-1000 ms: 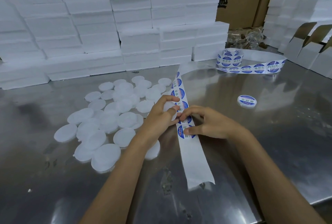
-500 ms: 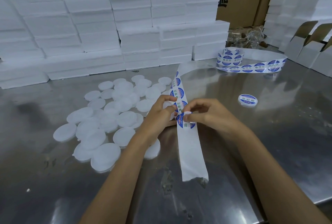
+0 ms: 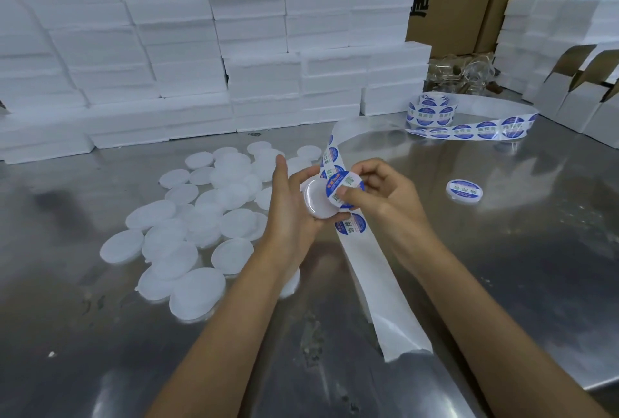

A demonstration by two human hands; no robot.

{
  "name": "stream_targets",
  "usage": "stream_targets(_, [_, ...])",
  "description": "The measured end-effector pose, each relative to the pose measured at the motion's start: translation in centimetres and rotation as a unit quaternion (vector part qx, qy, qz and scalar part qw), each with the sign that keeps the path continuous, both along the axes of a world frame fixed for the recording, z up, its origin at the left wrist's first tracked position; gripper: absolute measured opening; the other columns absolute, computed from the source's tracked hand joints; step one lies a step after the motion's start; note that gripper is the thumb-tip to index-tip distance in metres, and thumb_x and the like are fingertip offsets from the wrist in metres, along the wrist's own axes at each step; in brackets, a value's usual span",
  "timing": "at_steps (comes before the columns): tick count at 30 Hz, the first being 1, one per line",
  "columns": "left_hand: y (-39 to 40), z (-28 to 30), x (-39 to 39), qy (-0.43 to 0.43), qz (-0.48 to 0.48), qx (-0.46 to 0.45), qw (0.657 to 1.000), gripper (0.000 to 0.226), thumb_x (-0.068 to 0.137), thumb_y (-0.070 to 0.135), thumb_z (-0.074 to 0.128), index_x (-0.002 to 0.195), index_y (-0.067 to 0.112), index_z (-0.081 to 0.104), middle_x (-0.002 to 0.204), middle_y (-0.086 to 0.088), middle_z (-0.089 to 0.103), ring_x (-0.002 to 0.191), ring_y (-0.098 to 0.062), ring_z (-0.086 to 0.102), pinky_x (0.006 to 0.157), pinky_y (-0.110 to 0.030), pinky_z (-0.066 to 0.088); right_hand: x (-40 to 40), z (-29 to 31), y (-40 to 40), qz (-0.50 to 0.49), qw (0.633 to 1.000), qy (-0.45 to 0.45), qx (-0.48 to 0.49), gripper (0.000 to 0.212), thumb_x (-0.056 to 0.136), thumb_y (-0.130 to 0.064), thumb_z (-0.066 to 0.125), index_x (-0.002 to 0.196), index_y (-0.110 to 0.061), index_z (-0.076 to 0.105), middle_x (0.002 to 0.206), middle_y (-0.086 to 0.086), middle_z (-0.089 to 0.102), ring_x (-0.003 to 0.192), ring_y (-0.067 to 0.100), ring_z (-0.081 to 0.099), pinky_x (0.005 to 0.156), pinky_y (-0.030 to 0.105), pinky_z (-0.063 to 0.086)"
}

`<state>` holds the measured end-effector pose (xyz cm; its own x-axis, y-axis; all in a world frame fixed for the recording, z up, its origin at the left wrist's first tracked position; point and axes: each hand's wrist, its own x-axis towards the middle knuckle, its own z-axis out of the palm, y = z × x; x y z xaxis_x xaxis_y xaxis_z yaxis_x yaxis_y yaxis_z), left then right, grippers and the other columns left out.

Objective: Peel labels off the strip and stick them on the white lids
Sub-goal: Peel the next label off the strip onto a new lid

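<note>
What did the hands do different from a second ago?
The right hand has peeled a blue label off the strip and lifted it, pinched in its fingers, onto the edge of the white lid. The left hand has raised and tilted that lid up to meet it. The pile of plain lids, the label roll and the finished lid stayed put.

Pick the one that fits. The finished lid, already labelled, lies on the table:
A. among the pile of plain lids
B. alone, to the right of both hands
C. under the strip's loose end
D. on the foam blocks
B: the labelled lid sits alone on the steel table, right of the right hand, apart from the plain lids.
</note>
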<state>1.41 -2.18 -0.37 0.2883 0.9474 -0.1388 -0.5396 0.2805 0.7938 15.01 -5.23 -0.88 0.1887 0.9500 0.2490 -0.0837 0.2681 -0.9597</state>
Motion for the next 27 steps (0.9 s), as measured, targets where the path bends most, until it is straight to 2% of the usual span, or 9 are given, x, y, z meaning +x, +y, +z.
stream_targets(3, [0.0,-0.3,0.0,0.005,-0.021,-0.001,1.0,0.071,0.098,0.067,0.027,0.118,0.006,0.059,0.112,-0.019,0.073,0.098,-0.035,0.071,0.08,-0.044,0.06,-0.7,-0.2,-0.1,-0.001,0.998,-0.054,0.016,0.026,0.078,0.007,0.073,0.087,-0.015,0.061,0.092,0.01,0.072,0.083,0.019,0.068,0.073,0.038,0.059])
stream_targets(7, [0.0,-0.5,0.1,0.006,-0.036,0.004,0.999,0.069,0.099,0.065,0.03,0.116,0.005,0.059,0.115,-0.021,0.068,0.106,-0.036,0.064,0.09,-0.045,0.054,-1.2,-0.5,0.0,-0.028,0.994,-0.105,0.031,0.027,0.078,0.005,0.074,0.087,-0.017,0.061,0.088,0.006,0.069,0.078,0.012,0.064,0.074,0.03,0.057])
stream_targets(11, [0.0,-0.5,0.2,0.002,-0.043,0.01,0.999,0.066,0.099,0.064,0.031,0.116,0.005,0.057,0.114,-0.021,0.068,0.103,-0.036,0.064,0.092,-0.044,0.052,-1.3,-0.5,0.0,-0.039,0.993,-0.109,0.028,0.027,0.077,0.005,0.075,0.09,-0.014,0.06,0.09,0.008,0.069,0.079,0.015,0.064,0.075,0.032,0.056])
stream_targets(16, [-0.2,-0.3,0.3,0.014,-0.034,0.012,0.999,0.063,0.101,0.061,0.031,0.114,0.005,0.057,0.111,-0.02,0.068,0.098,-0.032,0.066,0.088,-0.04,0.055,-1.2,-0.8,0.1,-0.046,0.99,-0.127,0.03,0.027,0.077,0.003,0.076,0.091,-0.013,0.06,0.091,0.007,0.069,0.086,0.029,0.065,0.077,0.039,0.056])
stream_targets(17, [-0.3,-0.2,0.4,0.016,-0.031,0.013,0.999,0.062,0.101,0.06,0.032,0.114,0.005,0.057,0.11,-0.02,0.068,0.097,-0.032,0.066,0.092,-0.042,0.054,-1.3,-0.8,0.2,-0.048,0.99,-0.132,0.031,0.027,0.077,0.002,0.077,0.091,-0.014,0.06,0.091,0.006,0.068,0.085,0.028,0.065,0.077,0.038,0.056])
stream_targets(20, [-0.5,0.0,0.6,0.035,-0.024,0.02,0.999,0.06,0.102,0.057,0.032,0.11,0.005,0.058,0.11,-0.02,0.068,0.1,-0.033,0.065,0.102,-0.049,0.048,-1.4,-1.0,0.2,-0.059,0.985,-0.156,0.038,0.028,0.077,0.0,0.077,0.09,-0.018,0.059,0.088,0.002,0.067,0.079,0.022,0.064,0.07,0.03,0.056])
stream_targets(23, [-0.7,0.1,0.8,0.065,-0.017,0.035,0.997,0.057,0.103,0.054,0.031,0.108,0.005,0.058,0.108,-0.017,0.069,0.095,-0.031,0.067,0.092,-0.042,0.052,-1.3,-1.2,0.3,-0.061,0.983,-0.167,0.045,0.029,0.076,-0.003,0.077,0.088,-0.022,0.059,0.085,-0.001,0.067,0.073,0.011,0.062,0.065,0.02,0.051])
stream_targets(27, [-0.5,0.2,0.9,0.069,-0.003,0.037,0.997,0.052,0.105,0.048,0.032,0.116,0.003,0.056,0.116,-0.022,0.065,0.101,-0.034,0.064,0.091,-0.043,0.054,-1.1,-1.4,0.4,-0.096,0.97,-0.219,0.038,0.028,0.075,-0.016,0.082,0.094,-0.024,0.063,0.088,-0.007,0.064,0.066,0.004,0.051,0.062,0.015,0.044])
